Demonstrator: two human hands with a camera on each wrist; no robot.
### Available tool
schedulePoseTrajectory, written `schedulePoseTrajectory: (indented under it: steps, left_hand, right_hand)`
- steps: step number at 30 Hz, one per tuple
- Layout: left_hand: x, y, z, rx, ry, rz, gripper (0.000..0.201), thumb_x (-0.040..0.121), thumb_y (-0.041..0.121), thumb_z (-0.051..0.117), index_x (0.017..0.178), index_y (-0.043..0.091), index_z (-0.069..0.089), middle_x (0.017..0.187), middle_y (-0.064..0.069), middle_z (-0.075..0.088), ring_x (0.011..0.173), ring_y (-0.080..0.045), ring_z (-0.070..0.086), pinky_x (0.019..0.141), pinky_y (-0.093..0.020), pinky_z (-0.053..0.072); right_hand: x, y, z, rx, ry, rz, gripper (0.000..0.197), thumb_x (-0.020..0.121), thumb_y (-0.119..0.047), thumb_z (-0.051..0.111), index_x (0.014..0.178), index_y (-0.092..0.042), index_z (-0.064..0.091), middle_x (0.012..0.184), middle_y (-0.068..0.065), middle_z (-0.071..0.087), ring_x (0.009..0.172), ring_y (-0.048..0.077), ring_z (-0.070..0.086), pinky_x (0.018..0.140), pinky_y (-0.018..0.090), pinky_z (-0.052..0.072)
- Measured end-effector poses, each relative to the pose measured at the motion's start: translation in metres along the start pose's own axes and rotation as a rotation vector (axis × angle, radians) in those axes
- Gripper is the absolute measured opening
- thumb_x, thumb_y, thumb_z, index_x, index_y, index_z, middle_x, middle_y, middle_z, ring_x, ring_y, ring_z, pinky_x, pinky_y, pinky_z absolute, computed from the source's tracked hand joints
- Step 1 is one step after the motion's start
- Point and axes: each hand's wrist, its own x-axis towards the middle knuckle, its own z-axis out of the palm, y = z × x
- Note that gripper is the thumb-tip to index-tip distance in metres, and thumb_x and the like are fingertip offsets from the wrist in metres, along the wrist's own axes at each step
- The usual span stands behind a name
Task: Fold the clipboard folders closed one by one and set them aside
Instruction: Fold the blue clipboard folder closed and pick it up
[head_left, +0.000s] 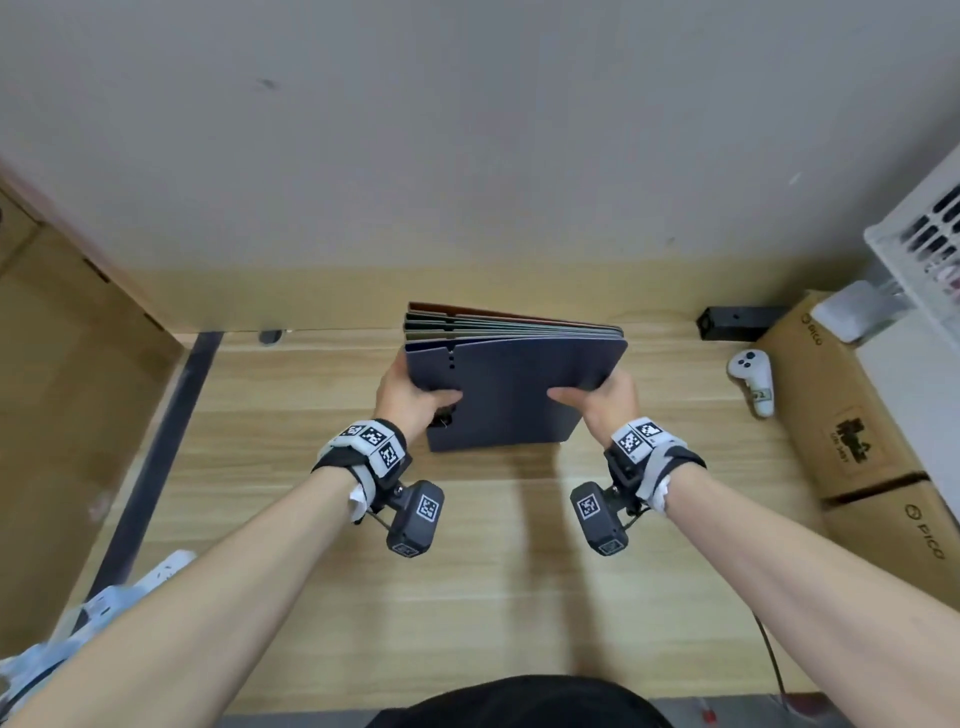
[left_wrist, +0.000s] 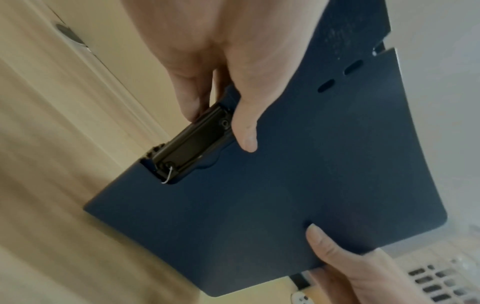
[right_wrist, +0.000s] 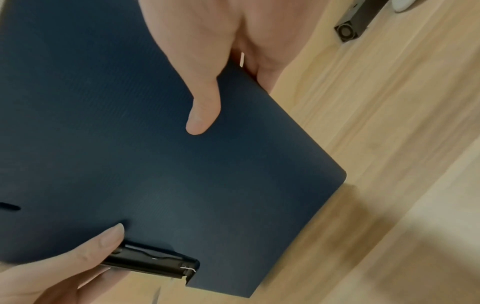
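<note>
A dark blue clipboard folder (head_left: 506, 395) is folded closed and held tilted above the wooden table, its far edge over a stack of closed folders (head_left: 511, 326) by the wall. My left hand (head_left: 415, 397) grips its left edge beside the black metal clip (left_wrist: 191, 147), thumb on the cover, fingers underneath. My right hand (head_left: 602, 397) grips the right edge the same way, thumb (right_wrist: 203, 112) flat on the cover. The same blue folder (left_wrist: 298, 174) (right_wrist: 109, 144) fills both wrist views.
A white controller (head_left: 753, 379) and cardboard boxes (head_left: 852, 415) sit at the right, with a black box (head_left: 735, 322) against the wall and a white basket (head_left: 930, 234) above. A power strip (head_left: 156, 569) lies at the left table edge (head_left: 156, 447).
</note>
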Motion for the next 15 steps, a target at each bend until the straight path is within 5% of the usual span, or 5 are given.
schedulePoseTrajectory:
  steps: [5, 9, 13, 15]
  left_hand:
    - [0.014, 0.01, -0.01, -0.001, -0.012, -0.017, 0.065, 0.058, 0.001, 0.087, 0.116, 0.013, 0.061, 0.105, 0.003, 0.07, 0.098, -0.015, 0.067, 0.086, -0.032, 0.053]
    - [0.012, -0.007, -0.012, 0.042, -0.043, -0.017, 0.069, 0.053, 0.022, 0.088, 0.118, 0.018, 0.062, 0.11, 0.005, 0.072, 0.102, -0.014, 0.068, 0.09, -0.034, 0.055]
    - [0.009, -0.011, -0.009, 0.091, -0.023, -0.002, 0.06, 0.063, 0.018, 0.086, 0.119, 0.015, 0.062, 0.112, 0.003, 0.071, 0.103, -0.014, 0.067, 0.092, -0.034, 0.054]
    - [0.007, -0.012, -0.011, 0.128, -0.041, 0.004, 0.058, 0.068, 0.015, 0.084, 0.121, 0.013, 0.06, 0.114, 0.002, 0.069, 0.103, -0.014, 0.065, 0.087, -0.026, 0.052]
  right_hand:
    - [0.015, -0.003, 0.007, -0.047, -0.064, -0.016, 0.042, 0.063, -0.01, 0.087, 0.099, -0.018, 0.067, 0.097, -0.003, 0.074, 0.091, 0.014, 0.07, 0.078, 0.028, 0.053]
    - [0.018, 0.009, 0.012, -0.09, -0.06, -0.043, 0.042, 0.069, -0.012, 0.082, 0.104, -0.022, 0.062, 0.1, -0.006, 0.07, 0.096, 0.016, 0.068, 0.085, 0.031, 0.052]
    - [0.024, 0.023, 0.018, -0.108, -0.065, -0.052, 0.05, 0.07, -0.02, 0.081, 0.116, -0.02, 0.06, 0.111, -0.004, 0.07, 0.103, 0.016, 0.067, 0.093, 0.036, 0.052]
    - [0.029, 0.029, 0.018, -0.129, -0.095, -0.053, 0.047, 0.071, -0.022, 0.08, 0.114, -0.022, 0.06, 0.11, -0.004, 0.071, 0.103, 0.017, 0.067, 0.093, 0.037, 0.052]
